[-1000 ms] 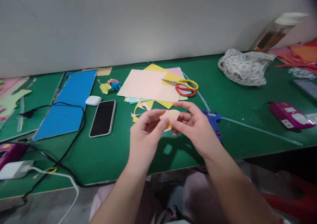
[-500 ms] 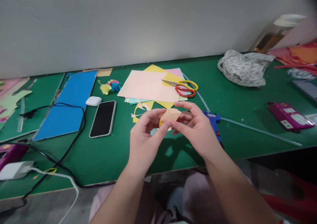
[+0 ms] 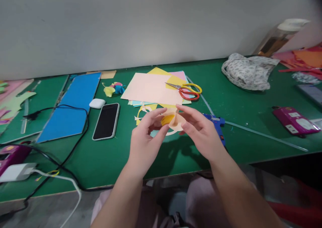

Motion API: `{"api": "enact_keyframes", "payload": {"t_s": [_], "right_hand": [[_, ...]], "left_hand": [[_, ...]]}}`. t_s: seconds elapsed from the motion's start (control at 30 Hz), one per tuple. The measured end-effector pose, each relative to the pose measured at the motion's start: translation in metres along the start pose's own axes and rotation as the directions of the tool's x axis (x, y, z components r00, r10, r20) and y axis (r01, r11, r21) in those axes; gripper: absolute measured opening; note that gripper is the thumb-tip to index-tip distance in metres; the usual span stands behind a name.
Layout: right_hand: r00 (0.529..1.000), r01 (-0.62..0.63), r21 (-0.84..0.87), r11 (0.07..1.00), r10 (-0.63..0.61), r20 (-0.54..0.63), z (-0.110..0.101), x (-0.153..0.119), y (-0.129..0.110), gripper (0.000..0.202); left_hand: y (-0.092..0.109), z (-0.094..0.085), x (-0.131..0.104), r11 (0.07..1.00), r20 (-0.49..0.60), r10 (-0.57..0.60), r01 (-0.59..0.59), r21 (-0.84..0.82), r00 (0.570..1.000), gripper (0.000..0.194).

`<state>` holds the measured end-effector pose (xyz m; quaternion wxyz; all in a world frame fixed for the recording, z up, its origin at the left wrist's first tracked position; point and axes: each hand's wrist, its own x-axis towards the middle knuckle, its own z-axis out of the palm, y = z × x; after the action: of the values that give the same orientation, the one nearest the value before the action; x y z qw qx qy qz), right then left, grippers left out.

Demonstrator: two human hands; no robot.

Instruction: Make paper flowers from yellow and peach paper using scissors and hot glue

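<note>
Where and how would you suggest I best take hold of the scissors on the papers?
Probably by the red and yellow looped handles, reaching in from the right: the scissors lie with those loops to the right and their blades pointing left.

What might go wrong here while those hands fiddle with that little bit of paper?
The peach-and-yellow paper piece between the left hand and right hand might crease or tear. The blue glue gun lies near the right hand; if hot, it might burn, though heat can't be seen. The white cable, hanging off the table, might get snagged.
</note>
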<state>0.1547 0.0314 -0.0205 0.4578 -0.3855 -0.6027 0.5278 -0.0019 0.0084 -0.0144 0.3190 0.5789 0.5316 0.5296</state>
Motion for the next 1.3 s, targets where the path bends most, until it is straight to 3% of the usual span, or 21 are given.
{"api": "enact_keyframes", "payload": {"t_s": [0.2, 0.37, 0.47, 0.63, 0.8, 1.07, 1.3], "right_hand": [[0.998, 0.013, -0.033, 0.999, -0.015, -0.061, 0.002, 0.001, 0.003, 0.041], [0.983, 0.105, -0.314, 0.944, -0.146, -0.111, -0.002, 0.0, 0.004, 0.05], [0.984, 0.139, -0.39, 0.91, -0.172, -0.052, -0.005, -0.001, 0.003, 0.051], [0.993, 0.12, -0.379, 0.918, -0.105, 0.059, -0.006, -0.001, 0.002, 0.048], [0.988, 0.099, -0.339, 0.936, -0.051, 0.147, -0.006, 0.0, 0.005, 0.045], [0.991, -0.04, -0.071, 0.997, 0.049, 0.122, -0.007, 0.002, 0.006, 0.03], [0.999, -0.003, -0.139, 0.99, 0.01, 0.046, -0.006, 0.003, 0.006, 0.022]], "left_hand": [[-0.003, 0.004, -0.002, 0.991, -0.008, -0.002, 0.003, 0.135, 1.0, 0.037], [-0.002, -0.002, 0.002, 0.998, 0.186, -0.01, 0.0, 0.055, 0.983, 0.053], [-0.004, -0.012, 0.006, 1.0, 0.25, -0.012, 0.017, -0.019, 0.968, 0.053], [-0.011, -0.017, 0.01, 0.993, 0.345, -0.047, 0.079, -0.082, 0.937, 0.044], [-0.016, -0.01, 0.01, 0.99, 0.284, -0.066, 0.098, -0.101, 0.956, 0.03], [-0.019, -0.006, 0.009, 0.995, 0.137, -0.065, 0.074, -0.065, 0.988, 0.018], [-0.02, -0.004, 0.008, 0.997, 0.133, -0.035, 0.044, -0.07, 0.991, 0.022]]}}
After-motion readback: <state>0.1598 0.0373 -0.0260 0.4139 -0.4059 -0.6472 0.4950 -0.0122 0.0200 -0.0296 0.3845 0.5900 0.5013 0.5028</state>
